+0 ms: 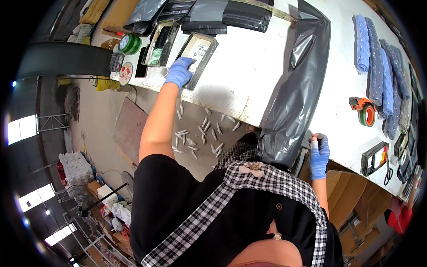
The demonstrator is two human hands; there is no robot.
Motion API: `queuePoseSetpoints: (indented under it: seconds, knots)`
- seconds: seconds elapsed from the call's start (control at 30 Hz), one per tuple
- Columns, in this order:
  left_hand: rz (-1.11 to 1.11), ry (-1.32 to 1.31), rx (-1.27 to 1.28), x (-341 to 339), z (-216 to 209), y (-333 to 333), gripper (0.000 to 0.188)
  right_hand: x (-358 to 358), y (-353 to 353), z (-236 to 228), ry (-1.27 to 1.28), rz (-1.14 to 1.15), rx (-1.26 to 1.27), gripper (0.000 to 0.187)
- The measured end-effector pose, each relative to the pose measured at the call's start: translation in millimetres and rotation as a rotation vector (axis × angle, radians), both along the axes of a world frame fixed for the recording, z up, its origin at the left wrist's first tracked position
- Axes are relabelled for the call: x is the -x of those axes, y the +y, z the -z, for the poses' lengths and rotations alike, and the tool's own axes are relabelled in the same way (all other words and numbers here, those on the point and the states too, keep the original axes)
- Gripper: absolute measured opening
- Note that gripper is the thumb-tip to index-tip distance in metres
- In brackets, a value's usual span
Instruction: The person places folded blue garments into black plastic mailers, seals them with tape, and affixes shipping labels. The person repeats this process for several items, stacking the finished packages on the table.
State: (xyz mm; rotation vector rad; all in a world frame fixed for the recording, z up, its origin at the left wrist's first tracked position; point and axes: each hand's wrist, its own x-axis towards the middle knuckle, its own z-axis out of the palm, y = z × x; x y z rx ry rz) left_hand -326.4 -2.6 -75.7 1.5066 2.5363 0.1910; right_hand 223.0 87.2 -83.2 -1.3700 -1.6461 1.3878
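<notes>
My left hand (179, 72), in a blue glove, reaches out to a shallow open box (208, 57) on the white table (249, 66). Its fingers lie on the white sheets (199, 50) inside the box; whether they grip one is not visible. My right hand (319, 156), also in a blue glove, is at the table's near edge and is closed around a small white and grey object (315, 144). It sits just right of a grey plastic bag (296, 93) that lies across the table and hangs over its edge.
A second open box (161, 41), a green tape roll (130, 44) and stacked dark bags (222, 15) lie beyond the left hand. Rolled blue and grey cloths (378, 58), an orange tape dispenser (365, 111) and scissors (388, 174) lie to the right. White strips (200, 133) litter the floor.
</notes>
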Motion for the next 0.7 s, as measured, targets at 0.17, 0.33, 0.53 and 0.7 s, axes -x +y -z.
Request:
queuePoseSetpoints:
  seconds: [0.17,0.33,0.53,0.7]
  knots:
    - [-0.138,-0.025,-0.020,7.5,20.0,7.8,0.038,13.1,-1.6,2.7,-0.002,0.002,-0.026,0.011]
    - [-0.073,0.023,0.063,4.9,8.2,5.4,0.039,11.3,0.4,4.0,-0.058,-0.020,0.008,0.015]
    - [-0.101,0.021,0.029,1.5,6.2,0.8,0.033,8.3,0.9,4.3,-0.057,-0.016,0.016,0.017]
    - [-0.186,-0.020,-0.015,2.8,12.1,0.6,0.027,9.7,1.7,-6.2,-0.036,-0.007,0.052,0.017]
